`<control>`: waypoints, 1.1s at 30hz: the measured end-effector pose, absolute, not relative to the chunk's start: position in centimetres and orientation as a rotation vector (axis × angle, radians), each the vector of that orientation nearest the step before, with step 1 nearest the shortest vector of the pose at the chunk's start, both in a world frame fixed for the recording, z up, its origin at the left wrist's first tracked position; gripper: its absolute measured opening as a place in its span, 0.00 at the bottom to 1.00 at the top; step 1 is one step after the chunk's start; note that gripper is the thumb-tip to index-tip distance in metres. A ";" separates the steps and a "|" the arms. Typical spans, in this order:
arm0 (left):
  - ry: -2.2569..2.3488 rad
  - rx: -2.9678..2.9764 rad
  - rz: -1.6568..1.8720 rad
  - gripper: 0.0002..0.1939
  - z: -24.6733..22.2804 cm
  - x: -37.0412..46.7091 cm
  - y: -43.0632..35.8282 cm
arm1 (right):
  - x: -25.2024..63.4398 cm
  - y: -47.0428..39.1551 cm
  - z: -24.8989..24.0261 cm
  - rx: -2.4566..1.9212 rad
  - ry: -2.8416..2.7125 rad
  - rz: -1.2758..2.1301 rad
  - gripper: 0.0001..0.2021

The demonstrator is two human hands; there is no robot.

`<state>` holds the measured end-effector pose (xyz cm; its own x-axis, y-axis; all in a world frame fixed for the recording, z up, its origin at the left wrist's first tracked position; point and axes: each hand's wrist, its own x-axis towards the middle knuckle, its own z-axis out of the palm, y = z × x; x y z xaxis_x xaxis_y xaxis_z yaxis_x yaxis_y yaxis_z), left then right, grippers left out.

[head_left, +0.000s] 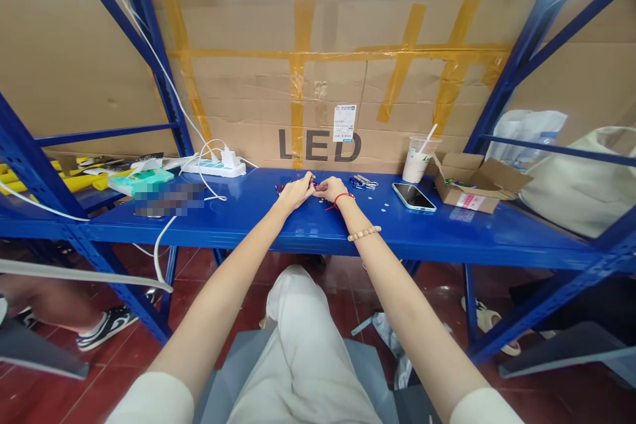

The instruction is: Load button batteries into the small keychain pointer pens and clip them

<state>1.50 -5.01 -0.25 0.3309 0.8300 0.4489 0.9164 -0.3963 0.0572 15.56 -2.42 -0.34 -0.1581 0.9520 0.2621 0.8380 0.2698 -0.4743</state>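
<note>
My left hand (298, 191) and my right hand (331, 189) meet over the blue table, in front of the cardboard. The fingers of both are bent together around something too small to make out. Small dark pieces lie beside and partly under the hands. To the right of my right hand is a small group of metal and blue items (364, 182), with a few little pale discs (385, 205) nearby. A red string and a beaded bracelet are on my right wrist.
On the right stand a phone (414, 197), a cup with a straw (416, 162), an open cardboard box (477, 182) and a pale bag (586, 179). On the left are a power strip (218, 167), cables and a green packet (142, 181). Blue posts flank the table (238, 228).
</note>
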 end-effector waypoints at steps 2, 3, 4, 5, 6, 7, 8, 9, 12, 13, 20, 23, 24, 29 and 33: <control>-1.551 -2.403 -0.555 0.13 -0.2 1.6 -5.2 | 15.6 -2.3 -0.5 -1.597 -2.044 0.275 0.10; -1.523 -2.404 -0.534 0.13 -0.2 1.6 -5.3 | 15.6 -2.2 -0.5 -1.592 -2.044 0.268 0.10; -1.494 -2.401 -0.517 0.13 -0.1 1.7 -5.4 | 15.6 -2.1 -0.6 -1.586 -2.043 0.266 0.11; -1.468 -2.395 -0.502 0.13 -0.1 1.7 -5.5 | 15.6 -2.0 -0.6 -1.583 -2.039 0.271 0.11; -1.446 -2.387 -0.492 0.14 -0.2 1.7 -5.5 | 15.6 -2.0 -0.7 -1.582 -2.035 0.278 0.11; -1.428 -2.381 -0.483 0.14 -0.2 1.7 -5.5 | 15.6 -1.9 -0.7 -1.583 -2.030 0.282 0.11; -1.416 -2.377 -0.475 0.15 -0.2 1.7 -5.5 | 15.7 -1.9 -0.8 -1.583 -2.025 0.284 0.11; -1.409 -2.372 -0.469 0.16 -0.3 1.8 -5.5 | 15.7 -1.9 -0.8 -1.583 -2.024 0.284 0.10; -1.415 -2.362 -0.426 0.19 -0.4 2.0 -5.3 | 15.8 -2.0 -0.9 -1.579 -2.042 0.266 0.10; -1.419 -2.364 -0.399 0.19 -0.4 2.0 -5.3 | 15.8 -2.0 -0.9 -1.576 -2.052 0.251 0.09; -1.374 -2.393 -0.354 0.19 -0.6 2.3 -5.5 | 15.6 -2.0 -1.1 -1.541 -2.088 0.126 0.11; -1.381 -2.398 -0.342 0.19 -0.6 2.3 -5.5 | 15.6 -1.9 -1.2 -1.533 -2.104 0.124 0.13; -1.388 -2.397 -0.335 0.20 -0.7 2.3 -5.5 | 15.6 -1.9 -1.2 -1.533 -2.107 0.125 0.13; -1.397 -2.375 -0.336 0.24 -0.7 2.2 -5.7 | 15.6 -1.9 -1.2 -1.614 -2.029 0.142 0.11; -1.453 -2.370 -0.412 0.24 -0.5 1.9 -6.1 | 15.5 -1.7 -1.2 -1.621 -1.991 0.174 0.09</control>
<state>1.90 -6.07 -0.55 0.4379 0.8009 0.4085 0.8961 -0.4255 -0.1265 15.50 -1.66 -1.20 -0.1117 0.9347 0.3375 0.8618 0.2602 -0.4353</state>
